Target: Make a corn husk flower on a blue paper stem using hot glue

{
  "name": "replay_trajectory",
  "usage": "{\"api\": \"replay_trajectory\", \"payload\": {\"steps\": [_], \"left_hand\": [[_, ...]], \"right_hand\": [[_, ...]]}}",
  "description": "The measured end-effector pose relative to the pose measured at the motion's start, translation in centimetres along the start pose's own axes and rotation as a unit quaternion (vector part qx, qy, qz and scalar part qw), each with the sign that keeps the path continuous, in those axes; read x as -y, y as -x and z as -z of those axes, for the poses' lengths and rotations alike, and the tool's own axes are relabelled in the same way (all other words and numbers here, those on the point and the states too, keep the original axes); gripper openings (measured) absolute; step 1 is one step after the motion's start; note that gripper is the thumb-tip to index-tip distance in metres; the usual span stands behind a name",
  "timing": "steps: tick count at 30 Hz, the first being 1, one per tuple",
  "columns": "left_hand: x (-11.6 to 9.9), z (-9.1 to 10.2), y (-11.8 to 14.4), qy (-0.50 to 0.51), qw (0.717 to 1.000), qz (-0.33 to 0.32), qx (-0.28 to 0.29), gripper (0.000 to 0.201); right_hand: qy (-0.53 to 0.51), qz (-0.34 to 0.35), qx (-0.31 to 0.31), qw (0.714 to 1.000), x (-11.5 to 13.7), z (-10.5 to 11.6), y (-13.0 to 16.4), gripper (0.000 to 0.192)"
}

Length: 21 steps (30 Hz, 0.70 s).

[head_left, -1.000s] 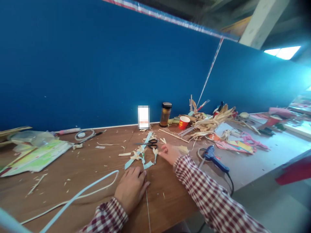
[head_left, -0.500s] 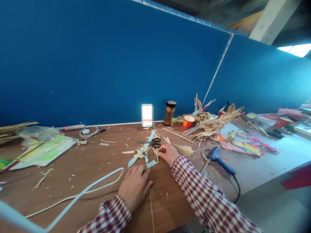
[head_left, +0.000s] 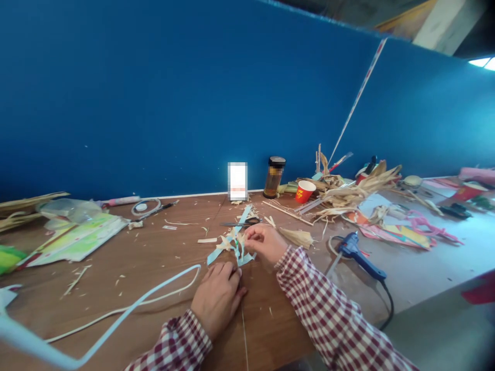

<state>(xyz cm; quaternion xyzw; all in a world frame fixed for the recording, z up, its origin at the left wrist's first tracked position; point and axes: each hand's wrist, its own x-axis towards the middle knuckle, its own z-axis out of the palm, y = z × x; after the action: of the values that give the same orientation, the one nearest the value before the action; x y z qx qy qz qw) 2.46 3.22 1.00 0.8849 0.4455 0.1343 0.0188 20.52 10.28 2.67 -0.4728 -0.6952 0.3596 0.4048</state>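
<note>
My left hand lies palm down on the brown table, pressing the near end of a thin stick. Just beyond it my right hand pinches a pale husk piece on a light blue strip craft with small husk flowers on it. Black scissors lie right behind that craft. A folded husk piece rests beside my right wrist.
A blue glue gun with a black cord lies to the right. Behind stand a red paper cup, a dark-lidded jar and a heap of dried husks. A white cord loops at front left; coloured paper sheets lie at left.
My right hand has drawn back from the scissors area and closed its fingers on the husk piece of the blue strip craft. The left hand has stayed put. The view has shifted slightly.
</note>
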Motion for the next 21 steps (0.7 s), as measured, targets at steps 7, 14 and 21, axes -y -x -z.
{"api": "replay_trajectory", "payload": {"steps": [7,14,21], "left_hand": [[0.0,0.1,0.0,0.017,1.0,0.003,0.007,0.024],[-0.1,0.2,-0.1,0.006,1.0,0.007,0.011,0.024],[0.0,0.2,-0.1,0.002,1.0,0.003,0.019,0.027]], "right_hand": [[0.058,0.004,-0.031,0.998,-1.8,-1.6,0.6,0.004],[0.066,0.005,-0.066,0.996,-2.1,-1.2,1.6,0.005],[0.058,-0.024,-0.047,0.997,-2.2,-1.4,1.0,0.003]]}}
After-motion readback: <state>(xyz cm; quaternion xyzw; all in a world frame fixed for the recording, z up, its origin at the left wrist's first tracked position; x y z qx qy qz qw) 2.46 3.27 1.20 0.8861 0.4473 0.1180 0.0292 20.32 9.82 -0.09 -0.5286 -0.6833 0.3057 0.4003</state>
